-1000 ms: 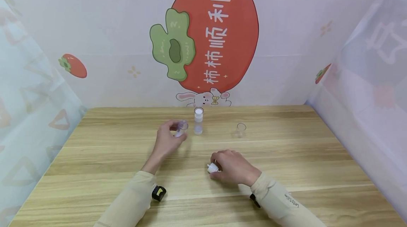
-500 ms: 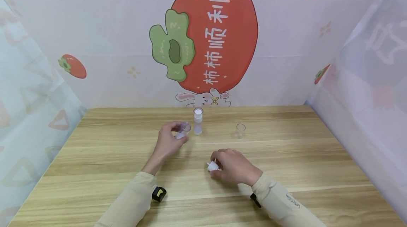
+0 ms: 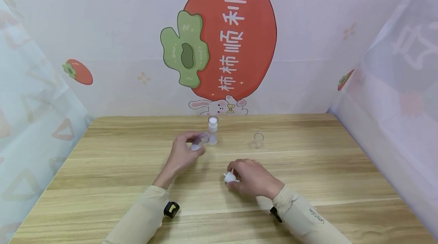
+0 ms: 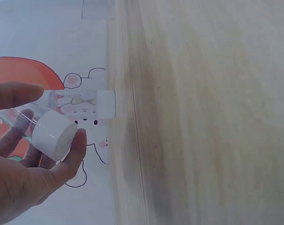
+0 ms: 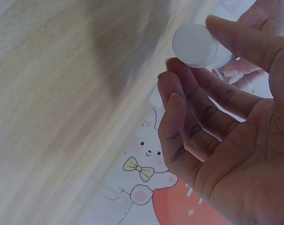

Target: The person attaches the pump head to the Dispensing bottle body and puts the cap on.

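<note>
My left hand (image 3: 184,151) grips a clear bottle (image 3: 203,138) between thumb and fingers, tilted above the table. Its white base (image 4: 54,136) faces the camera in the left wrist view. Just right of it stands an upright clear bottle (image 3: 213,132) with a white pump inside its top and a white bottom. Nearer the front, my right hand (image 3: 253,178) pinches a white pump head (image 3: 230,177) with a small spout. In the right wrist view, the round white end of this pump head (image 5: 194,44) sits between thumb and fingertips. The fingers hide part of each held piece.
A clear cap (image 3: 258,141) stands on the wooden table (image 3: 308,168), right of the upright bottle. Behind the table hangs a printed backdrop (image 3: 130,92), with pale sheets (image 3: 34,114) at both sides.
My left hand has shifted slightly right with the clear bottle, closer to the standing one. The right hand, still holding the pump head, has risen very slightly in the view.
</note>
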Motion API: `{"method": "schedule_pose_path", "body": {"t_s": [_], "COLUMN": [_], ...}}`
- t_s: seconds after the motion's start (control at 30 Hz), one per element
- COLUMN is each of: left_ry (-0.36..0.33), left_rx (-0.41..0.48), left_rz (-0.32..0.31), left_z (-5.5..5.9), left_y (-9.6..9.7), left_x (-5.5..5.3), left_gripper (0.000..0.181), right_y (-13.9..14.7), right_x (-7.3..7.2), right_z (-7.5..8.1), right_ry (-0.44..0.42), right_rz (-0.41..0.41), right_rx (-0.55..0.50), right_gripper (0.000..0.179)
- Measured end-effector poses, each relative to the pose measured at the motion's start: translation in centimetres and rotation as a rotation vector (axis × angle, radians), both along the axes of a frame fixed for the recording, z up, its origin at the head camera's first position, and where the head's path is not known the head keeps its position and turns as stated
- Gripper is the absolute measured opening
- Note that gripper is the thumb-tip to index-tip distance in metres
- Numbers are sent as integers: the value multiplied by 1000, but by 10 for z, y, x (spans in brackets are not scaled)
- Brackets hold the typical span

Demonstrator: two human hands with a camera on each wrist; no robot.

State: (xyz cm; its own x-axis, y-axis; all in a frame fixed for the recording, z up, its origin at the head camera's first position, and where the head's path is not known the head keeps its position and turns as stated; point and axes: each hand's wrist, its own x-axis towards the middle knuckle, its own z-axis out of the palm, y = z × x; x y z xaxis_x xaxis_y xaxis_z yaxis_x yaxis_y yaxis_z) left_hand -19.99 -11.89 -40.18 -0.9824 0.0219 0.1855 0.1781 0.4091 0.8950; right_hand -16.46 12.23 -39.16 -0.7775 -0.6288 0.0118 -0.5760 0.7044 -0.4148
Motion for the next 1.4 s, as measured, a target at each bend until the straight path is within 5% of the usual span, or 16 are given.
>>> {"method": "schedule_pose_path", "body": {"t_s": [0.2,0.83,1.4], "left_ry": [29,99,81], "left_rx": [-36,-132,-161], "left_rz": [-20,-86,-105], "left_z": [1,8,14], "left_y": [1,9,16], "left_x": [2,9,15], "left_gripper": [41,39,39], "right_y": [3,21,26], "right_x": [-1,-11,-17], "right_z": [2,18,24], "right_ry": [-7,-26,2], "right_rz": [-11,-29,-45], "right_rx": [-33,-368,-423], "right_gripper": [27,30,32]}}
